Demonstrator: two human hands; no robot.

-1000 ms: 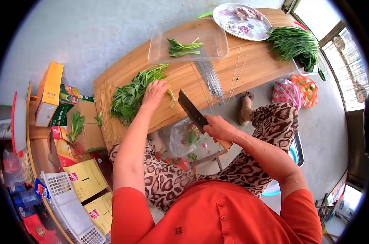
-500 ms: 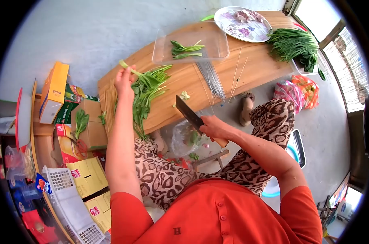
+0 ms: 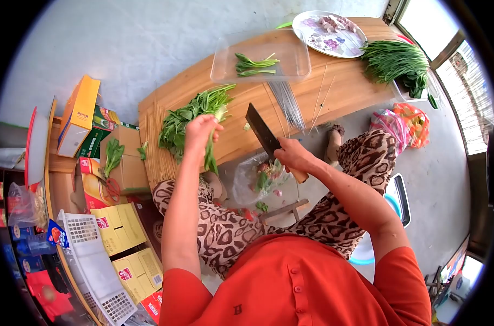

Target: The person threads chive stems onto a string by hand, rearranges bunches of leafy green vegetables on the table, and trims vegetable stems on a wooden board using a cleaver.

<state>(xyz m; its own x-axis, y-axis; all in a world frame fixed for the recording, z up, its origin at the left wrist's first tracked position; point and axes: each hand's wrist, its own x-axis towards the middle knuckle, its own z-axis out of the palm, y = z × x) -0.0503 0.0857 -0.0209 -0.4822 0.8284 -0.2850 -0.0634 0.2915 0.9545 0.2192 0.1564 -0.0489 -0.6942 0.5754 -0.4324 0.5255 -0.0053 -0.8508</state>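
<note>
My left hand (image 3: 201, 133) is closed on a stalk of leafy greens (image 3: 210, 155), its pale base up and its leaves hanging below the fingers at the table's near edge. Just beyond lies a pile of greens (image 3: 176, 122) on the wooden table (image 3: 247, 103). My right hand (image 3: 294, 156) grips the handle of a cleaver (image 3: 262, 129), its blade tilted up and left, apart from the greens. Behind, a clear plastic tray (image 3: 225, 61) has a few cut stalks (image 3: 255, 65) in it.
Metal skewers (image 3: 286, 103) and thin sticks lie mid-table. A flowered plate (image 3: 317, 39) with meat and a chive bundle (image 3: 396, 58) are at the back right. Below the table sit a clear bag (image 3: 247, 182) and a stool (image 3: 284, 211). Boxes (image 3: 116, 228) and a white basket (image 3: 94, 266) stand left.
My left hand lifted a stalk from the pile to the left, then brought it back right and nearer, turned leaves down. The cleaver's blade has tipped more upright.
</note>
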